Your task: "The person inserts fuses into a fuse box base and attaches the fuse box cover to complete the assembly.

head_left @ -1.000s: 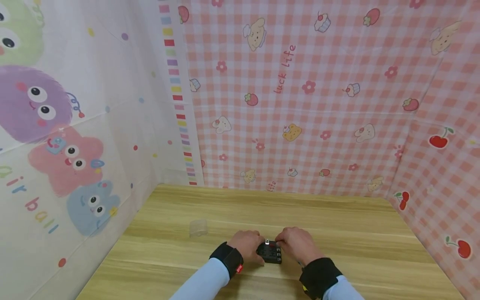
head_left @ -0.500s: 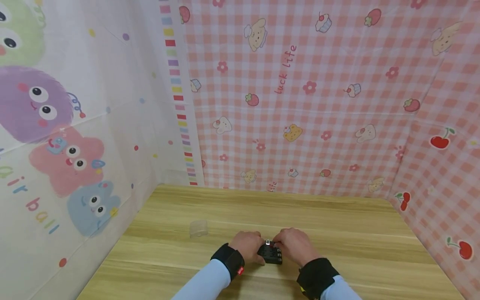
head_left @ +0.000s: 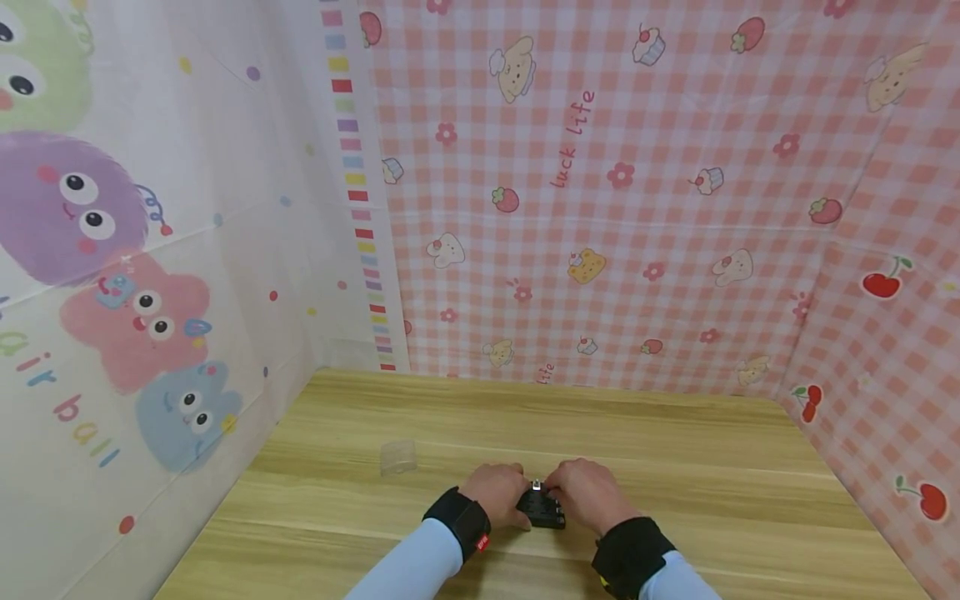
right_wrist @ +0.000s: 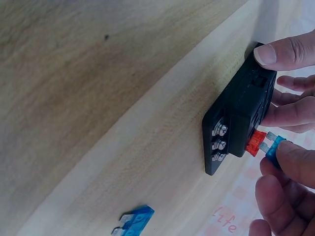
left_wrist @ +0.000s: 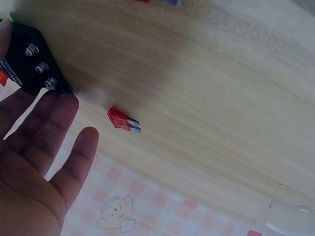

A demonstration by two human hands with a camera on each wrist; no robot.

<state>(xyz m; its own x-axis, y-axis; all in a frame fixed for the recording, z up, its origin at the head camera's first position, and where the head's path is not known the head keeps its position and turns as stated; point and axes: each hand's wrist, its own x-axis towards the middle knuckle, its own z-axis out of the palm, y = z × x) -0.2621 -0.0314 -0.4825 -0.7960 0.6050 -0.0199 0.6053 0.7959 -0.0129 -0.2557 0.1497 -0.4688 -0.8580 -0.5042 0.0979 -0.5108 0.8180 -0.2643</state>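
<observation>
On the table a black fuse box [head_left: 543, 512] with metal screw terminals lies between the hands. My left hand [head_left: 497, 493] grips it, thumb on one edge and fingers along the opposite one. A red blade fuse [right_wrist: 255, 142] is seated in the box, seen in the right wrist view. My right hand [head_left: 591, 493] pinches a blue blade fuse [right_wrist: 273, 149] between thumb and forefinger, its metal prongs pointing at the box close beside the red fuse. The slots facing the blue fuse are hidden from this angle.
A loose red blade fuse [left_wrist: 119, 119] lies beyond the left fingers. Another blue blade fuse [right_wrist: 137, 222] lies on the tabletop in the right wrist view. A clear plastic cover [head_left: 398, 457] rests further left. Patterned cloth walls [head_left: 570, 317] enclose the table.
My right hand has shifted slightly left over the fuse box, covering more of its right side. My left hand keeps its grip, and the box stays almost in place.
</observation>
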